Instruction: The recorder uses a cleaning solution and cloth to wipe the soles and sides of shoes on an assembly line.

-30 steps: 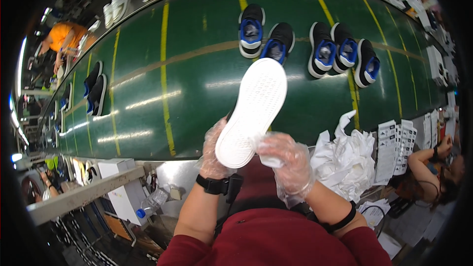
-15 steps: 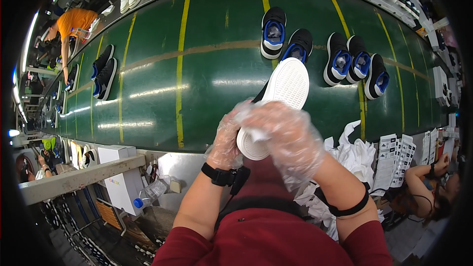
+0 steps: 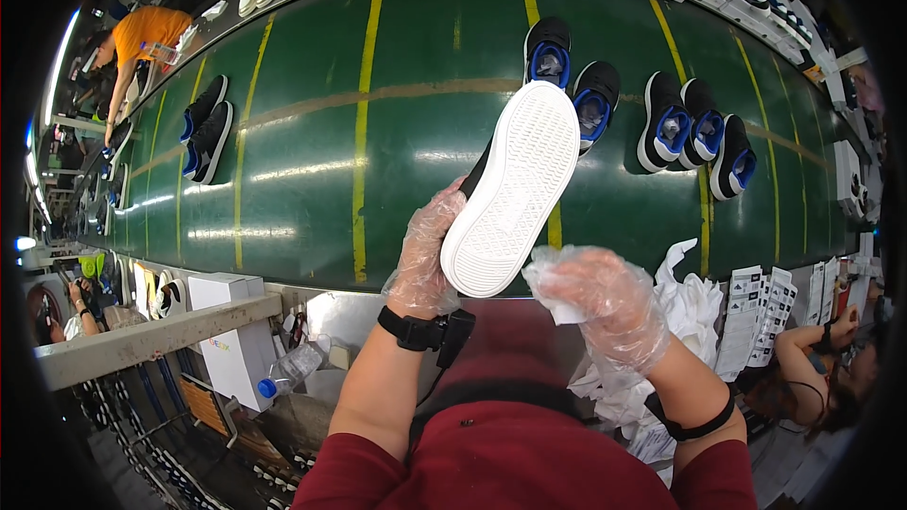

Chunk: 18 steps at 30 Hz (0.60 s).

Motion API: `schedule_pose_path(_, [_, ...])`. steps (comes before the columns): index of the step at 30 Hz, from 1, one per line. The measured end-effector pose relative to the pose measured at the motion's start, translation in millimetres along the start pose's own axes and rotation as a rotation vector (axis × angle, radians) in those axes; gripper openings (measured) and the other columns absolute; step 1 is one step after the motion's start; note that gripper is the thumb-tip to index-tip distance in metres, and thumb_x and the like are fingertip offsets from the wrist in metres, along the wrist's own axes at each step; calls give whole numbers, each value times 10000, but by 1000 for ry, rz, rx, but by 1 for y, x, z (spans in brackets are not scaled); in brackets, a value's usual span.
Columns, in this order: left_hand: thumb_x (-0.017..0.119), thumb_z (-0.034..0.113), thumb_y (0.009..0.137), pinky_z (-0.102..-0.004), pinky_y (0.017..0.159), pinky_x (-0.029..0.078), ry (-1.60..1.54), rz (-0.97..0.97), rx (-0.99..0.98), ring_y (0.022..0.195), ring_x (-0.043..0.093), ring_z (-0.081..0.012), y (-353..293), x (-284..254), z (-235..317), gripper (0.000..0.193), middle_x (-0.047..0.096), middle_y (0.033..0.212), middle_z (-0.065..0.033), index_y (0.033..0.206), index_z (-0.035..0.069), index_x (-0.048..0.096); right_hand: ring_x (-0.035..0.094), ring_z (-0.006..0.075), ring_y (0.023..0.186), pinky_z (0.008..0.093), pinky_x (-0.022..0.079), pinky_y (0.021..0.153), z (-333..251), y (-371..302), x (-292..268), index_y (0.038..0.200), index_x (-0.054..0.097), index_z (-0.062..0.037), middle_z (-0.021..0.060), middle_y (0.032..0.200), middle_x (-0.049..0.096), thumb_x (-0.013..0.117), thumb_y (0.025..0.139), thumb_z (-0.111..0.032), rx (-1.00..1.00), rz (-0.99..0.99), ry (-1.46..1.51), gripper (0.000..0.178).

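My left hand (image 3: 427,255), in a clear plastic glove, is closed on a dark sneaker (image 3: 511,191) from its left side. The sneaker is tilted up so its white textured sole faces me; most of its dark upper is hidden behind the sole. My right hand (image 3: 605,307), gloved the same way, pinches a small white cloth (image 3: 551,295) just right of the sole's lower end, apart from it. Beyond the raised sole stand two black sneakers with blue linings, one (image 3: 549,57) partly covered by it and the other (image 3: 595,106) to its right.
The green table (image 3: 302,146) has yellow stripes. Several black sneakers (image 3: 701,127) stand at right, a pair (image 3: 206,132) at left. Crumpled white paper (image 3: 688,307) lies by my right forearm. A metal rail (image 3: 161,329), white box (image 3: 230,359) and plastic bottle (image 3: 291,368) are lower left. A person in orange (image 3: 146,35) reaches in, far left.
My right hand with the white cloth has come off the sole, moving right and down. The sole is now fully exposed and turned more toward me, still in my left hand.
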<state>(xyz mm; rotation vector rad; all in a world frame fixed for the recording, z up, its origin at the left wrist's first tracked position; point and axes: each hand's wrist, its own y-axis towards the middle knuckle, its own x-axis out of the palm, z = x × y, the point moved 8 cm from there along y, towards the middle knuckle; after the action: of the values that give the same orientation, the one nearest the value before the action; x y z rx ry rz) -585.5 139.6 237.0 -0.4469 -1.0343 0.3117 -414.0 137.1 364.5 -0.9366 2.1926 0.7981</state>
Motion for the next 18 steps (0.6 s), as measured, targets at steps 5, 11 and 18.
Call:
schedule_pose_path(5, [615, 69, 847, -299, 804, 547, 21, -12, -61, 905, 634, -181, -3, 6, -7, 550, 606, 1075, -137, 1316, -77, 368, 603, 265, 965, 359, 502, 853, -12, 60, -15, 1082, 624, -67, 81, 1023, 637, 584, 684, -4, 49, 154, -16, 406])
schedule_pose_path(11, [579, 106, 900, -321, 857, 521, 73, -25, -155, 949, 620, -196, -17, 0, -14, 449, 594, 1124, -150, 1287, -56, 418, 590, 280, 983, 381, 476, 910, -36, 56, 18, 1035, 621, -14, 138, 1017, 624, 641, 678, -102, -234, -40, -138, 369])
schedule_pose_path(18, [499, 183, 948, -339, 928, 490, 207, -100, -258, 992, 623, -225, -11, -8, -36, 371, 595, 1163, -170, 1236, -50, 500, 601, 269, 979, 372, 499, 882, -59, 43, 41, 1066, 604, -30, 103, 1033, 620, 623, 702, -122, -235, -30, -83, 376])
